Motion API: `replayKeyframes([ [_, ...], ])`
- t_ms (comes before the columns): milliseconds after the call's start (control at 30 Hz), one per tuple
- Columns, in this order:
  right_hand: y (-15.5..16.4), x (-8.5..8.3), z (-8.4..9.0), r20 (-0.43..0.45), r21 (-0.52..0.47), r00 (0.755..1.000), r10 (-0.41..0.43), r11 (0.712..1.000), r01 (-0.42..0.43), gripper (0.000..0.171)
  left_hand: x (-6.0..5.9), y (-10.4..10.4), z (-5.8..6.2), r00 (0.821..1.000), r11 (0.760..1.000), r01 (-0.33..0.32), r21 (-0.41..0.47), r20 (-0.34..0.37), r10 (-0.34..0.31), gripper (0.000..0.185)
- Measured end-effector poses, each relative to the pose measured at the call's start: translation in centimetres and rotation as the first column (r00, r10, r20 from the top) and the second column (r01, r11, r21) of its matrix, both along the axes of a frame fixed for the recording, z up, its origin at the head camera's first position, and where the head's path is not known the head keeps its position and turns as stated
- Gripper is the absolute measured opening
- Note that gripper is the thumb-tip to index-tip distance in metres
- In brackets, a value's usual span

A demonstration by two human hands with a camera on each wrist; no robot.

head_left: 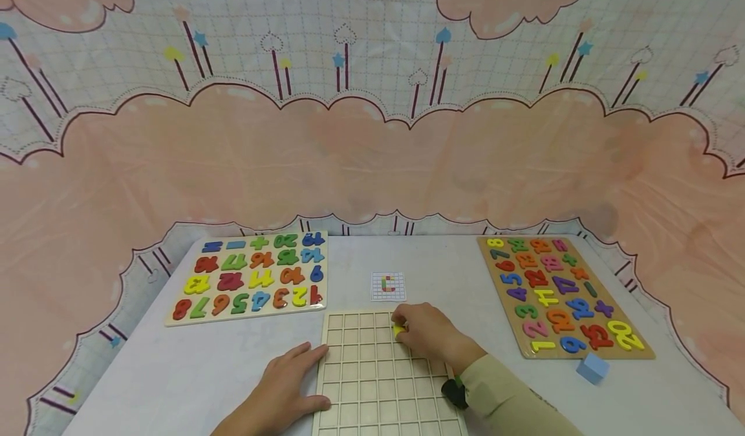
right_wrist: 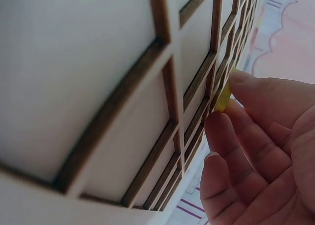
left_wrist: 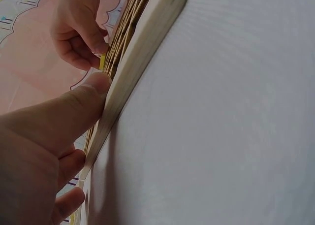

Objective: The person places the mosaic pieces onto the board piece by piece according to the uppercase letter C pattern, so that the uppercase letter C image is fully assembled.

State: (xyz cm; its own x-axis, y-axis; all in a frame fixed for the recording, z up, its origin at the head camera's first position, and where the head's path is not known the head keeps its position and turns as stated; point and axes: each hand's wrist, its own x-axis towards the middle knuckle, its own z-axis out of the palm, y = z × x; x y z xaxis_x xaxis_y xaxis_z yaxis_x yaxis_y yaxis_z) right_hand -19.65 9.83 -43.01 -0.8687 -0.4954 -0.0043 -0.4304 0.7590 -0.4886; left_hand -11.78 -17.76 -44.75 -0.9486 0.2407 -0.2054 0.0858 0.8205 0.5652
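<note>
A wooden grid board (head_left: 359,371) with square cells lies flat on the white table. Between thumb and fingers, my right hand (head_left: 427,334) pinches a small yellow block (head_left: 398,330) at the board's far right cells. The right wrist view shows the yellow block (right_wrist: 224,98) at the grid, with the right hand (right_wrist: 266,141) around its edges. My left hand (head_left: 285,384) rests along the board's left edge, its fingers spread and its thumb touching the rim. In the left wrist view the left thumb (left_wrist: 69,114) lies against the board's side (left_wrist: 138,52).
A small pattern card (head_left: 388,286) lies beyond the board. Number puzzle boards stand at the left (head_left: 250,277) and right (head_left: 561,300). A blue cube (head_left: 592,368) sits near the right puzzle. Behind the table hangs a patterned cloth (head_left: 372,171).
</note>
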Motion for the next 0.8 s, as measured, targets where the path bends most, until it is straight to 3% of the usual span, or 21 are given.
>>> replayKeyframes([
  [800, -0.45, 0.04, 0.02, -0.007, 0.019, 0.999, 0.031, 0.999, -0.031, 0.018, -0.02, -0.13, -0.05, 1.000, 1.000, 0.011, 0.009, 0.005, -0.011, 0.085],
])
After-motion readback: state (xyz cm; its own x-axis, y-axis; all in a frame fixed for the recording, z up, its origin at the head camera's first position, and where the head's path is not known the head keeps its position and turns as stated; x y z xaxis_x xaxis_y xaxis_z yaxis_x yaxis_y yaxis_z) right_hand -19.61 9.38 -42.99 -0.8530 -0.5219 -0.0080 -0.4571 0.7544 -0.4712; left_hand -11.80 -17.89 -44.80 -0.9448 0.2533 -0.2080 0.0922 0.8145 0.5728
